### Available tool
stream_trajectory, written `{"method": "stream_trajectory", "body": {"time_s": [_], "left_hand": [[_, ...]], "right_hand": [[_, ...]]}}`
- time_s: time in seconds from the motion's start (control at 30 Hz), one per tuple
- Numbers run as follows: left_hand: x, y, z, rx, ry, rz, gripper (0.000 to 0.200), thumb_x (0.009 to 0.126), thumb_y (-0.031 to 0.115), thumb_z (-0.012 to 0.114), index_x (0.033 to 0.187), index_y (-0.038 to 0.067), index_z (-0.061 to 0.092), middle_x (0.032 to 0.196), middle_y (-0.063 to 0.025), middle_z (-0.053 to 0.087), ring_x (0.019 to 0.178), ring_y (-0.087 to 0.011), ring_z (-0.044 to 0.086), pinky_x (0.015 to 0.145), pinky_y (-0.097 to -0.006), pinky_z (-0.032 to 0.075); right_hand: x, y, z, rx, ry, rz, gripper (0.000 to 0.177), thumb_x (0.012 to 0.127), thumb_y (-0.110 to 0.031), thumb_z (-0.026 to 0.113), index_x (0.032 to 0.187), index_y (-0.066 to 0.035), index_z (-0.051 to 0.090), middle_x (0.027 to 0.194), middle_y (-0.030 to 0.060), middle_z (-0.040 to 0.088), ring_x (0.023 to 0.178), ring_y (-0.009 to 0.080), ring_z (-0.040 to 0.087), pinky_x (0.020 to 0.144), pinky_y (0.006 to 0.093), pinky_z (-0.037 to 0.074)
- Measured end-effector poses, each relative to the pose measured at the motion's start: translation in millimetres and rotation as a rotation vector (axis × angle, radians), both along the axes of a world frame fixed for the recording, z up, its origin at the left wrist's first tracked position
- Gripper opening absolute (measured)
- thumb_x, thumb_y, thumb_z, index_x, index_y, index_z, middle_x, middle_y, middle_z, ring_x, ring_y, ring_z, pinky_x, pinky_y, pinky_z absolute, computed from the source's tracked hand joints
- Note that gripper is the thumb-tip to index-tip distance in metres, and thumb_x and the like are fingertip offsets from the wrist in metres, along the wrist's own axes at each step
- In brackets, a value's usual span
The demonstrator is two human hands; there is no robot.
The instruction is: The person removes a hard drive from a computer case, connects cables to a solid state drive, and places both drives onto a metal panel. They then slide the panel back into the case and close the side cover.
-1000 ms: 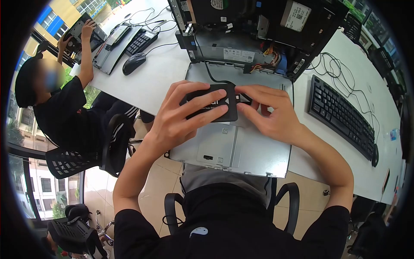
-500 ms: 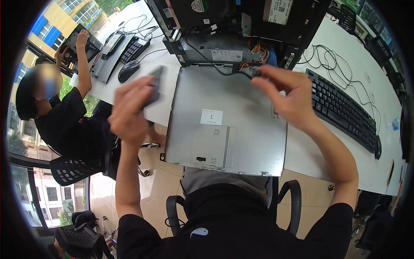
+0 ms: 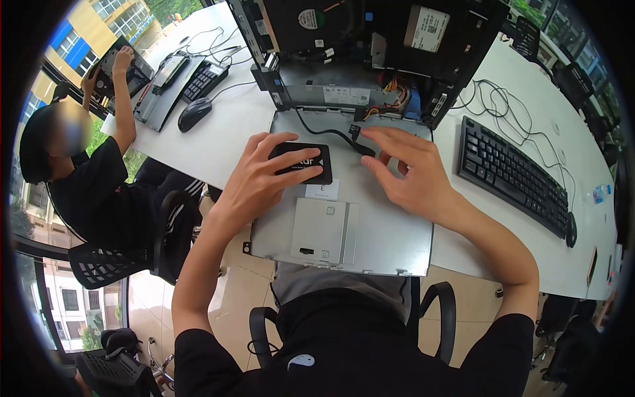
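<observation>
My left hand (image 3: 254, 175) grips a flat black solid-state drive (image 3: 323, 173) with white lettering, its fingers spread across the top. The drive is low over the metal side panel (image 3: 390, 218), partly covering a white label. To its right, my right hand (image 3: 413, 169) has thumb and fingertips at the end of a black cable (image 3: 331, 132), loosely curled around it. A small black connector (image 3: 355, 132) shows by the index fingertip. The cable runs up toward the opened computer case (image 3: 350, 73), where colored wires (image 3: 397, 89) bunch at the right.
A black keyboard (image 3: 516, 178) and a mouse (image 3: 572, 230) lie on the white table (image 3: 473, 248) to the right, with tangled cords. At the left are another mouse (image 3: 194, 115) and keyboard (image 3: 204, 81). A co-worker (image 3: 99, 172) handles a computer case there.
My left hand has brought the drive right and inward over the panel. My right hand has moved left and down, and the cable end has shifted with it.
</observation>
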State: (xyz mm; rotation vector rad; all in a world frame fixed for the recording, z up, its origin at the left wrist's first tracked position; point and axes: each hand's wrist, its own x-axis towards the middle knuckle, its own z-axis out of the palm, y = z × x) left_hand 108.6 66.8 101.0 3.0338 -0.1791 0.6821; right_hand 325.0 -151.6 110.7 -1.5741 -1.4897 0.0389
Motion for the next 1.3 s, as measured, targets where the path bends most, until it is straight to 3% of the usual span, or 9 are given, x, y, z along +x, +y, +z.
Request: {"method": "stream_trajectory", "body": {"time_s": [0.13,0.23,0.43,0.57,0.67,0.77,0.9,1.03,1.3], "left_hand": [[4,-1,8,-0.052,0.095,0.067,0.044,0.085,0.012,0.085,0.128,0.021,0.082,0.153,0.0026,0.068,0.142,-0.0334,0.057,0.118,-0.0514,0.047],[1,-1,15,-0.119,0.158,0.088,0.05,0.083,0.025,0.09,0.132,0.02,0.081,0.154,0.0001,0.067,0.143,-0.0357,0.057,0.12,-0.0524,0.046],[14,-7,34,-0.352,-0.134,0.026,0.05,0.089,0.012,0.087,0.138,0.008,0.076,0.149,-0.014,0.07,0.134,-0.0383,0.065,0.113,-0.0488,0.052],[39,-19,66,-0.535,-0.389,0.036,0.046,0.095,0.014,0.086,0.137,0.002,0.074,0.136,-0.0178,0.076,0.123,-0.0306,0.073,0.106,-0.042,0.057],[70,-31,90,-0.823,-0.509,0.058,0.053,0.098,0.019,0.084,0.143,-0.005,0.068,0.135,-0.0199,0.076,0.123,-0.0237,0.073,0.104,-0.0384,0.059],[107,-35,104,-0.874,-0.608,0.04,0.061,0.098,0.026,0.085,0.145,-0.007,0.065,0.136,-0.0222,0.074,0.123,-0.0275,0.073,0.104,-0.0401,0.06],[141,-45,113,-0.822,-0.604,0.116,0.073,0.098,0.029,0.086,0.15,-0.013,0.057,0.145,-0.0247,0.068,0.127,-0.027,0.07,0.105,-0.0366,0.059],[162,-50,106,-0.732,-0.602,0.188,0.077,0.095,0.034,0.088,0.148,-0.013,0.058,0.136,-0.0273,0.07,0.124,-0.0312,0.071,0.103,-0.0382,0.061],[183,-44,96,-0.681,-0.663,0.274,0.061,0.089,0.032,0.094,0.129,-0.008,0.07,0.113,-0.0191,0.075,0.089,-0.0215,0.074,0.083,-0.0341,0.062]], "right_hand": [[1,1,2,-0.005,-0.004,0.004,0.033,0.094,-0.004,0.08,0.125,0.003,0.075,0.126,0.0179,0.078,0.071,0.0231,0.074,0.069,0.0337,0.06],[4,1,9,0.039,-0.034,-0.03,0.029,0.094,-0.003,0.08,0.122,0.003,0.077,0.123,0.017,0.079,0.07,0.0224,0.074,0.069,0.0332,0.06],[18,-9,55,0.257,-0.145,-0.216,0.025,0.094,-0.002,0.079,0.118,0.001,0.079,0.115,0.0138,0.08,0.075,0.0179,0.073,0.072,0.0287,0.058],[49,-18,87,0.496,-0.242,-0.347,0.023,0.098,-0.002,0.078,0.121,0.001,0.079,0.114,0.01,0.081,0.092,0.0136,0.074,0.08,0.0268,0.058],[65,-24,105,0.609,0.045,-0.456,0.023,0.105,-0.007,0.074,0.125,-0.001,0.081,0.122,0.0067,0.08,0.106,0.0124,0.073,0.093,0.0273,0.059],[85,-23,125,0.712,0.163,-0.543,0.027,0.103,-0.011,0.074,0.127,0.0,0.081,0.118,0.0101,0.083,0.105,0.0147,0.076,0.095,0.0275,0.059],[102,-18,138,0.661,0.245,-0.624,0.033,0.099,-0.017,0.078,0.127,0.001,0.081,0.113,0.0118,0.084,0.102,0.0168,0.077,0.093,0.0286,0.058],[111,-16,131,0.468,0.203,-0.653,0.037,0.097,-0.021,0.08,0.128,0.0,0.081,0.112,0.013,0.084,0.099,0.0181,0.079,0.089,0.0294,0.057],[105,-18,128,0.229,0.219,-0.586,0.041,0.097,-0.028,0.08,0.131,-0.005,0.081,0.11,0.0138,0.085,0.097,0.0177,0.079,0.085,0.0293,0.057]]}}
